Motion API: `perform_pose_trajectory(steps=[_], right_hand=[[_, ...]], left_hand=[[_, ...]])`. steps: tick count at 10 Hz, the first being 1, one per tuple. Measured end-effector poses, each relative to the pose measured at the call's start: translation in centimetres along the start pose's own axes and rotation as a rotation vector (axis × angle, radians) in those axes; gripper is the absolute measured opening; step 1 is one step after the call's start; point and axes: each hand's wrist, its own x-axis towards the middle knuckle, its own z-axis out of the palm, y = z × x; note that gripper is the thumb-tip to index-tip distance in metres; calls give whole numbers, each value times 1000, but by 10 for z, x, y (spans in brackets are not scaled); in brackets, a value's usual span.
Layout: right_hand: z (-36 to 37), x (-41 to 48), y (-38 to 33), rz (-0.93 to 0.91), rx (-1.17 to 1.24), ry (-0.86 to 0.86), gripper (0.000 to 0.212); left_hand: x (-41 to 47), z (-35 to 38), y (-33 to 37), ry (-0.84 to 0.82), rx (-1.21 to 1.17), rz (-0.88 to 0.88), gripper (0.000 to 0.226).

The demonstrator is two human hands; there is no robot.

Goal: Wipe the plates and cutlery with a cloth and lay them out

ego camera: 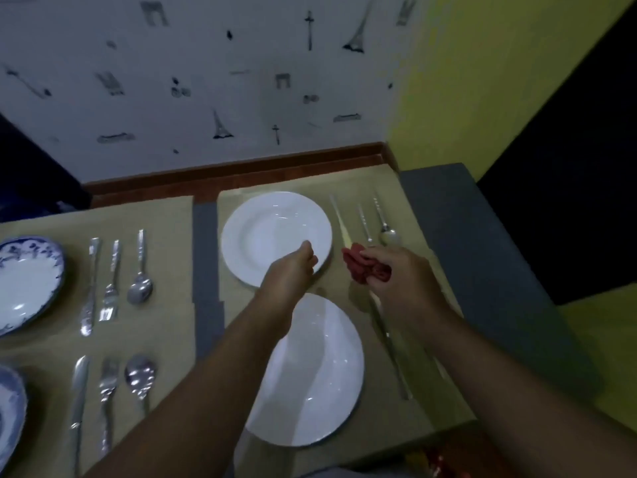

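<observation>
Two white plates lie on the right-hand tan mat: a far plate [272, 232] and a near plate [320, 381]. My left hand [296, 263] pinches the near rim of the far plate. A crumpled red cloth [362, 265] is bunched in my right hand [400, 274], just right of that plate. Beside the far plate lie a knife [339, 219], a fork [364, 222] and a spoon [386, 225]. More cutlery [389, 339] right of the near plate is partly hidden under my right forearm.
The left tan mat [165, 326] holds two blue-patterned plates [24, 281] [8, 419], each with a knife, fork and spoon [139, 288] [139, 374] beside it. A grey strip [205, 270] separates the mats. A wall borders the far edge; the grey table edge [482, 270] drops off at right.
</observation>
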Motion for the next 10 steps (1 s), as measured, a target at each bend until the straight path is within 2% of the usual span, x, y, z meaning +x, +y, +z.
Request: perform_pose_trajectory(steps=[1, 2, 3, 4, 5, 6, 7, 8, 9, 10], right_hand=[[-43, -46, 42, 127, -57, 152, 38], [-77, -89, 96, 327, -174, 219, 40], [-93, -121, 142, 460, -242, 261, 44], [-86, -139, 178, 476, -299, 128, 57], [-70, -152, 196, 543, -350, -118, 71], [-70, -153, 190, 583, -406, -180, 75], [-76, -138, 167, 502, -493, -197, 70], [-74, -110, 128, 353, -476, -197, 62], [-68, -55, 75, 171, -422, -176, 55], [-75, 7, 11, -45, -485, -159, 45]], left_hand=[[-11, 64, -11, -78, 227, 114, 42], [-21, 125, -31, -224, 487, 265, 53], [-26, 177, -52, -314, 709, 389, 52], [-26, 215, -73, -390, 961, 457, 49], [-11, 232, -102, -437, 1324, 552, 67], [-11, 236, -115, -432, 1457, 545, 67], [-11, 228, -106, -371, 1457, 579, 67], [1, 203, -90, -271, 1450, 558, 68], [6, 154, -41, -82, 1340, 507, 68], [4, 94, 37, 181, 1310, 534, 65]])
